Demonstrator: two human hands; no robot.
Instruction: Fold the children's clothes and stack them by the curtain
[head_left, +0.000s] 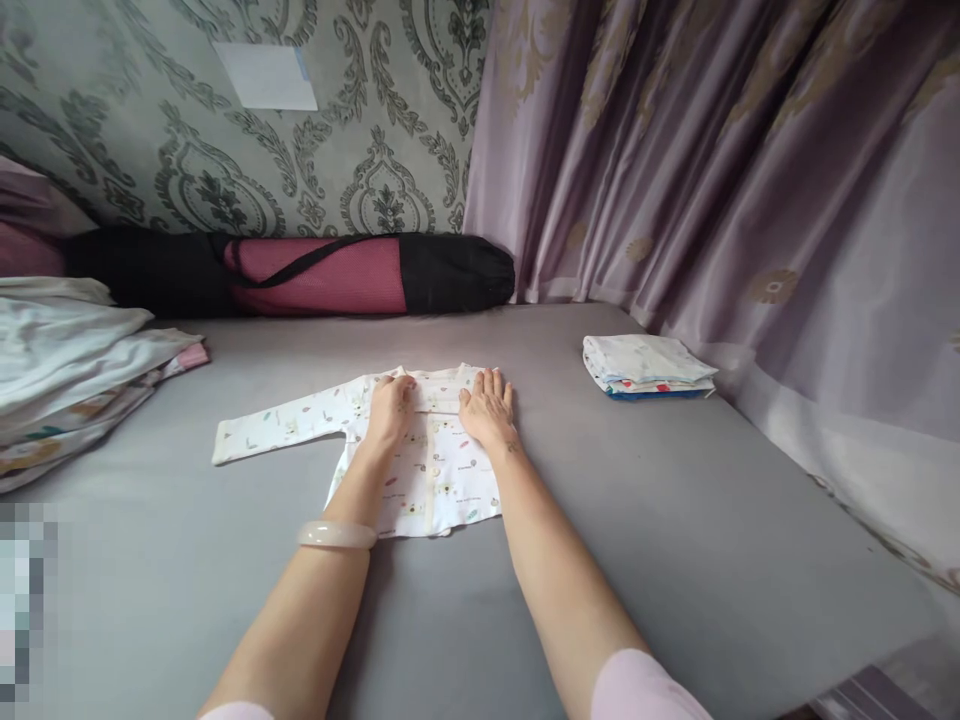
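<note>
A small white baby shirt (469,480) with a scattered print and a buttoned front lies spread on the grey bed sheet. One sleeve stretches out to the left; the other is folded across the chest. My left hand (391,408) is at the upper left of the chest, its fingers curled closed at the end of the folded sleeve. Flat on the opposite shoulder, my right hand (487,408) presses down with fingers extended. A pale bangle (337,535) circles my left wrist.
A folded stack of clothes (646,365) sits at the right, near the purple curtain (675,150). Loose clothes (67,360) are heaped at the left. Along the patterned wall lies a long black and pink bag (322,278).
</note>
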